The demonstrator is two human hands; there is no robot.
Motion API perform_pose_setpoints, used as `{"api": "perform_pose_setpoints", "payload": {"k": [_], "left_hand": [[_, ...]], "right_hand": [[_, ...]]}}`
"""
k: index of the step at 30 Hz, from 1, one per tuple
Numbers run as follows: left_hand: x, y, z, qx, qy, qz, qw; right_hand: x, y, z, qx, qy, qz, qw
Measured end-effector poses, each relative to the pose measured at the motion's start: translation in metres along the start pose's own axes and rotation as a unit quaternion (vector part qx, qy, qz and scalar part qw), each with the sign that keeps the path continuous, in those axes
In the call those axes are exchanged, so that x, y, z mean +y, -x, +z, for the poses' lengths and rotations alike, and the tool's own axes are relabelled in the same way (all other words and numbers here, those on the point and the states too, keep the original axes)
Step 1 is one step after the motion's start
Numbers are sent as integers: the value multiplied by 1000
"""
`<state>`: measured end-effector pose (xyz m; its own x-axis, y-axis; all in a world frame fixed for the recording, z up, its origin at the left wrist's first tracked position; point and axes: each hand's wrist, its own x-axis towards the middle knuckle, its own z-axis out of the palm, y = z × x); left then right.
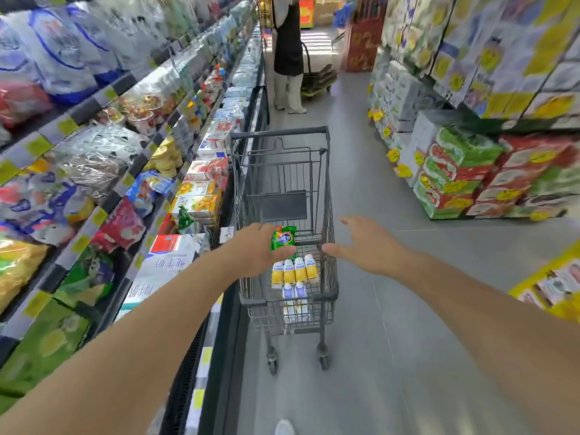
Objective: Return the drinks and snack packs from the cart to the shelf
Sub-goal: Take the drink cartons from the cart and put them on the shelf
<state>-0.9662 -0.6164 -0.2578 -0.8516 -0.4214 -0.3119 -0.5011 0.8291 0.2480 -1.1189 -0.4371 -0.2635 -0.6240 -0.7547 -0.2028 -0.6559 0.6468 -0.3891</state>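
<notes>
A dark grey shopping cart stands in the aisle beside the left shelf. In its near end lie several yellow drink cartons and two purple-topped cartons. My left hand reaches over the cart and pinches a small green snack pack between thumb and fingers. My right hand hovers with spread fingers at the cart's right rim, its thumb tip close to the wire; I cannot tell if it touches.
The left shelf holds bagged snacks, cups and boxed drinks on several levels. Stacked cartons with yellow tags line the right side. A person stands with a flat trolley at the aisle's far end. Grey floor lies right of the cart.
</notes>
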Motion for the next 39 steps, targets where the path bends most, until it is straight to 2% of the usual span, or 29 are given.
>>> {"api": "perform_pose_setpoints", "payload": {"k": [8,18,23,27,31,35,39], "left_hand": [[-49,-124,11,-95,26,-17,995],[-87,-271,150,-171,147,-123,967],[-110,-312,225,-226,141,-179,947],[-126,-341,272,-249,177,-213,928],[-143,-360,318,-248,229,-243,909],[-148,-374,353,-266,248,-264,893],[-149,-381,390,-283,325,-276,859]], "right_hand": [[7,-108,33,-29,-67,60,995],[69,-252,177,-162,-160,95,969],[106,-302,247,-232,-136,116,956],[126,-336,309,-274,-101,156,944],[135,-352,366,-282,-140,193,930],[138,-357,409,-303,-126,209,921],[146,-356,437,-313,-132,228,912]]}}
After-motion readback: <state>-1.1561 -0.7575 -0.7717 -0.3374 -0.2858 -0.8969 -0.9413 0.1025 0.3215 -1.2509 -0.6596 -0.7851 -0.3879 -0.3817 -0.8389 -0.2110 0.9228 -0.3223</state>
